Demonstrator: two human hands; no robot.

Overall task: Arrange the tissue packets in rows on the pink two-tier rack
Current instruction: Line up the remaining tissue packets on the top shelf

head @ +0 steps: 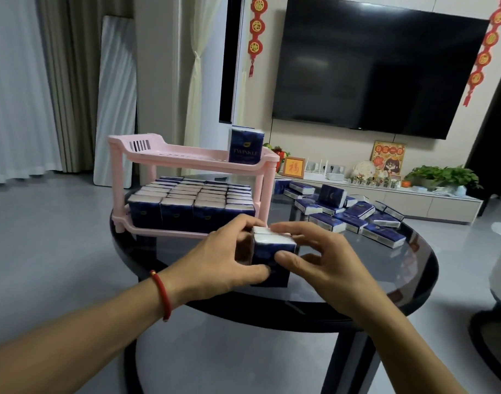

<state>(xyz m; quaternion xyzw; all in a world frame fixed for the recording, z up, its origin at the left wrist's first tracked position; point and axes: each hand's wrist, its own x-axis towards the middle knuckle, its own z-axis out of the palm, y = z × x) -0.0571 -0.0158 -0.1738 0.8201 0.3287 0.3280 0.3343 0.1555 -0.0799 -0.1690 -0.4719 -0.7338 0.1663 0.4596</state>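
The pink two-tier rack (186, 159) stands at the left back of the round black glass table (400, 280). Its lower tier is packed with rows of upright dark-blue tissue packets (192, 200). At the right end of the upper tier, one packet (246, 146) stands upright. In front of the rack, my left hand (223, 257) and my right hand (314, 257) grip a small stack of packets (272, 251) from both sides, its base on the glass. A loose pile of packets (349, 214) lies on the table's right side.
A wall-mounted TV hangs behind, over a low white cabinet (414, 200) with plants and ornaments. Curtains and a white board lean at the left. A second dark table edge (496, 308) shows at far right. Grey floor surrounds the table.
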